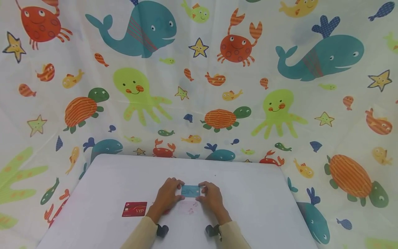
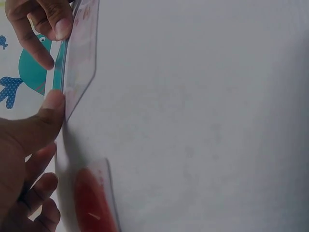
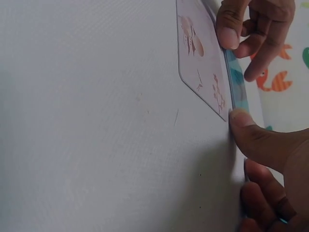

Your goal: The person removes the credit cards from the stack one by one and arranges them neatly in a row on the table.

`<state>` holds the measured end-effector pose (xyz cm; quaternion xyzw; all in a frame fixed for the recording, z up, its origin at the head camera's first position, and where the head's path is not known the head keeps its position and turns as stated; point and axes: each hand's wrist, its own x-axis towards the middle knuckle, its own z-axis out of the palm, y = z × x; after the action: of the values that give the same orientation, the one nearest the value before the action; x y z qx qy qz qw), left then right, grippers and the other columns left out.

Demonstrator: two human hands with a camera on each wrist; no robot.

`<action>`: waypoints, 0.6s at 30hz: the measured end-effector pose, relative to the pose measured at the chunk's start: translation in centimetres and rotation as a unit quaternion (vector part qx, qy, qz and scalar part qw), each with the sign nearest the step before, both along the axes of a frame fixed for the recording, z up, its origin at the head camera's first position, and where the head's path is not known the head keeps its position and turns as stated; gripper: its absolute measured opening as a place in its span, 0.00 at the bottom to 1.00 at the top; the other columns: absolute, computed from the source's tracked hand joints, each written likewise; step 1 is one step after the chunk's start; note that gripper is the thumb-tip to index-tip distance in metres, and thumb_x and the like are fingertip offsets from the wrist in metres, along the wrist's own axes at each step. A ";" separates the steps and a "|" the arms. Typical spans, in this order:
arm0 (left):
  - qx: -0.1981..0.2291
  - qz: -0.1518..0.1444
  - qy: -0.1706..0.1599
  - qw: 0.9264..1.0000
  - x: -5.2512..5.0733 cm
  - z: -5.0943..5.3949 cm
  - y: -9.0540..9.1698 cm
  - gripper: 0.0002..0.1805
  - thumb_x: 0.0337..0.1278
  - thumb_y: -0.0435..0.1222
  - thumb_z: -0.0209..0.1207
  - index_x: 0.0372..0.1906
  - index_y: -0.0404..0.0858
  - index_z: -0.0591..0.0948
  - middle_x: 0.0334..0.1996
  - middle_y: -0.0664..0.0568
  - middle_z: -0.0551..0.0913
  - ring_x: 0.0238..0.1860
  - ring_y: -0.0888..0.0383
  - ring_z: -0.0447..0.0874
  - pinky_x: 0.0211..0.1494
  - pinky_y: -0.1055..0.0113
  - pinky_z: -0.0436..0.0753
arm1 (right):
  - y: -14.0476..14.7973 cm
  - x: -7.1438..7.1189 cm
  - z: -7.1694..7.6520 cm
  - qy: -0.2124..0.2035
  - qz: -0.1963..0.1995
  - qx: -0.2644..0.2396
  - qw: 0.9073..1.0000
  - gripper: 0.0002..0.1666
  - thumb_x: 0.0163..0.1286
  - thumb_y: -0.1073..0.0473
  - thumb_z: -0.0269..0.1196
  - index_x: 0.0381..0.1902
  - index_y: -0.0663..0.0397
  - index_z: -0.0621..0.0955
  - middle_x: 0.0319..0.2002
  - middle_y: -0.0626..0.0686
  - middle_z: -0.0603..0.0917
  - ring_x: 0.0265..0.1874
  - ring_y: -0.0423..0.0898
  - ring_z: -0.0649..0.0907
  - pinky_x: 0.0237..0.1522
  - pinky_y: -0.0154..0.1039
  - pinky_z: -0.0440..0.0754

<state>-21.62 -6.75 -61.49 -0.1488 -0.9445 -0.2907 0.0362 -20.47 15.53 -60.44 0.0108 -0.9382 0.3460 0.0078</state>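
Note:
A blue card (image 1: pixel 190 191) with large letters on it is held by its two short ends between my hands. My left hand (image 1: pixel 169 194) pinches its left end between thumb and fingers, and my right hand (image 1: pixel 212 198) does the same at the right. Just on the near side of it, a pale pink card (image 1: pixel 189 208) with a faint floral print lies on the table. That pink card (image 3: pixel 198 43) shows more clearly in the right wrist view, right beside the blue card (image 3: pixel 236 79). A red card (image 1: pixel 167 211) is mostly hidden behind my left wrist.
A red VIP card (image 1: pixel 134 209) lies flat on the white table (image 1: pixel 258 207), left of my left hand. Behind the table's far edge hangs a curtain (image 1: pixel 186 114) printed with sea animals. Dark wrist-worn devices (image 1: pixel 162 230) sit at both cuffs.

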 end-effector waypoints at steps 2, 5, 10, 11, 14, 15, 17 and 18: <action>0.001 0.001 -0.002 1.000 0.0 0.0 0.0 0.29 0.51 0.44 0.81 0.59 0.49 0.85 0.41 0.58 0.83 0.47 0.60 0.77 0.63 0.54 0.88 | -0.1 -0.1 0.0 -0.001 0.000 0.003 1.000 0.30 0.57 0.62 0.82 0.58 0.49 0.86 0.33 0.46 0.82 0.35 0.41 0.77 0.42 0.36 0.80; 0.000 0.001 -0.003 1.000 0.0 0.0 0.1 0.28 0.51 0.44 0.81 0.59 0.49 0.85 0.41 0.59 0.82 0.47 0.60 0.77 0.63 0.54 0.87 | -0.1 -0.1 0.0 -0.009 0.001 0.006 1.000 0.30 0.58 0.62 0.81 0.59 0.50 0.86 0.33 0.47 0.82 0.35 0.42 0.77 0.43 0.37 0.80; -0.007 0.002 -0.004 1.000 -0.1 0.1 0.2 0.27 0.52 0.44 0.80 0.58 0.50 0.86 0.40 0.59 0.82 0.46 0.60 0.76 0.64 0.55 0.87 | -0.1 -0.1 0.2 -0.012 0.008 0.014 1.000 0.30 0.58 0.62 0.81 0.59 0.51 0.86 0.34 0.47 0.81 0.35 0.42 0.77 0.42 0.38 0.79; -0.007 0.002 -0.003 1.000 -0.1 0.2 0.2 0.27 0.52 0.44 0.80 0.58 0.50 0.86 0.40 0.59 0.82 0.46 0.60 0.76 0.64 0.55 0.87 | -0.1 -0.1 0.2 -0.012 0.008 0.015 1.000 0.29 0.58 0.62 0.81 0.59 0.50 0.86 0.34 0.47 0.81 0.35 0.42 0.77 0.42 0.38 0.79; -0.001 0.001 -0.003 1.000 0.0 0.4 0.3 0.26 0.53 0.43 0.80 0.58 0.49 0.86 0.41 0.58 0.82 0.47 0.59 0.76 0.65 0.54 0.87 | -0.2 -0.1 0.3 -0.011 0.007 0.012 1.000 0.28 0.59 0.62 0.81 0.58 0.50 0.86 0.34 0.47 0.82 0.35 0.42 0.77 0.42 0.37 0.80; 0.002 0.000 -0.004 1.000 0.0 0.5 0.3 0.26 0.53 0.43 0.80 0.58 0.48 0.86 0.41 0.58 0.83 0.47 0.59 0.76 0.66 0.53 0.86 | -0.2 -0.1 0.3 -0.011 0.006 0.009 1.000 0.28 0.59 0.62 0.80 0.58 0.50 0.86 0.34 0.47 0.82 0.35 0.42 0.77 0.42 0.37 0.80; 0.005 -0.001 -0.004 1.000 0.0 0.6 0.4 0.26 0.53 0.43 0.80 0.57 0.48 0.85 0.42 0.57 0.84 0.48 0.59 0.77 0.67 0.53 0.86 | -0.2 -0.1 0.3 -0.011 0.004 0.004 1.000 0.28 0.59 0.62 0.80 0.58 0.50 0.86 0.34 0.47 0.82 0.35 0.42 0.77 0.42 0.37 0.80; 0.005 -0.001 -0.004 1.000 0.0 0.6 0.4 0.26 0.53 0.42 0.80 0.57 0.48 0.85 0.43 0.57 0.84 0.49 0.58 0.77 0.67 0.53 0.86 | -0.2 -0.1 0.3 -0.013 0.002 0.002 1.000 0.28 0.60 0.62 0.80 0.58 0.49 0.86 0.34 0.46 0.82 0.35 0.42 0.77 0.42 0.37 0.81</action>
<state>-21.57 -6.35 -60.85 -0.1486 -0.9431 -0.2956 0.0327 -20.54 15.30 -60.14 0.0082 -0.9387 0.3446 -0.0054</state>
